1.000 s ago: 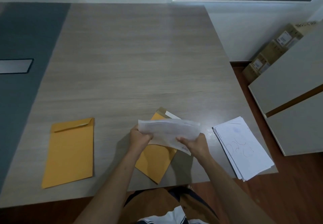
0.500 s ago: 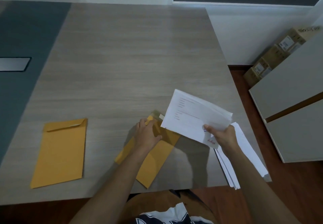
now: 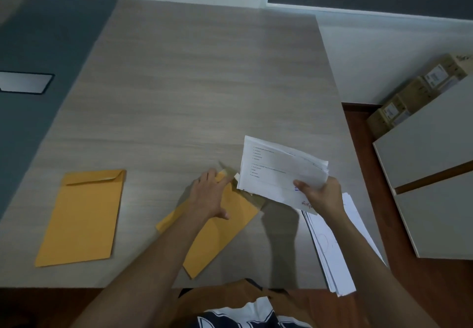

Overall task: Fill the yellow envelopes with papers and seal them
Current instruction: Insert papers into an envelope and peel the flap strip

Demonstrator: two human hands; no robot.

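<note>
A yellow envelope (image 3: 217, 235) lies tilted near the table's front edge, its mouth toward the far right. My left hand (image 3: 208, 194) presses flat on its upper part, fingers at the mouth. My right hand (image 3: 320, 194) holds a bundle of printed white papers (image 3: 276, 171) above the table, its lower left corner right at the envelope's mouth. A second yellow envelope (image 3: 82, 217) lies flat at the left with its flap down. A stack of white papers (image 3: 335, 248) rests at the table's right front corner, partly under my right arm.
The grey wooden table (image 3: 194, 92) ends close to my body at the front. A grey cabinet (image 3: 435, 174) stands to the right, with cardboard boxes (image 3: 414, 94) behind it by the wall. A dark panel (image 3: 24, 82) sits at far left.
A second ago both hands held the papers over the envelope. My left hand let go and dropped onto the envelope, while my right hand lifted the papers to the right.
</note>
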